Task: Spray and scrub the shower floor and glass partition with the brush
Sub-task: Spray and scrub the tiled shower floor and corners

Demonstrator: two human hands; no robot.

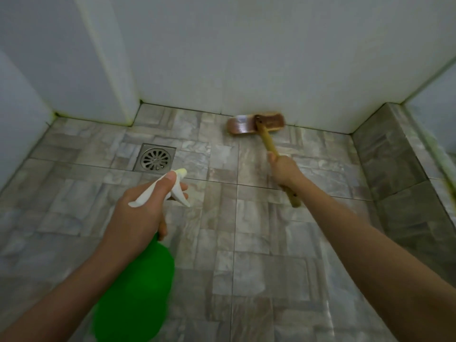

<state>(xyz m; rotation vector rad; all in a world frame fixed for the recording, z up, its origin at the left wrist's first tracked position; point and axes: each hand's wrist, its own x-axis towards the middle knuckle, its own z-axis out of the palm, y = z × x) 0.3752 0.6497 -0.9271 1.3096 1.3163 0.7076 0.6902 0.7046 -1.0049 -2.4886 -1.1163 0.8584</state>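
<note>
My left hand (140, 213) grips the neck of a green spray bottle (135, 292) with a white trigger head (170, 188), held over the tiled shower floor (259, 243) with the nozzle pointing away. My right hand (286, 171) grips the wooden handle of a long scrub brush (256, 123). The brush head lies on the floor tiles at the foot of the back wall, blurred by motion. The handle's end sticks out below my right wrist. A glass partition (441, 114) stands at the far right edge, only partly in view.
A square metal drain (155, 157) sits in the floor just beyond the spray nozzle. White walls (246, 58) close the back and left, with a corner jutting out at left. A raised tiled curb (394, 164) runs along the right side.
</note>
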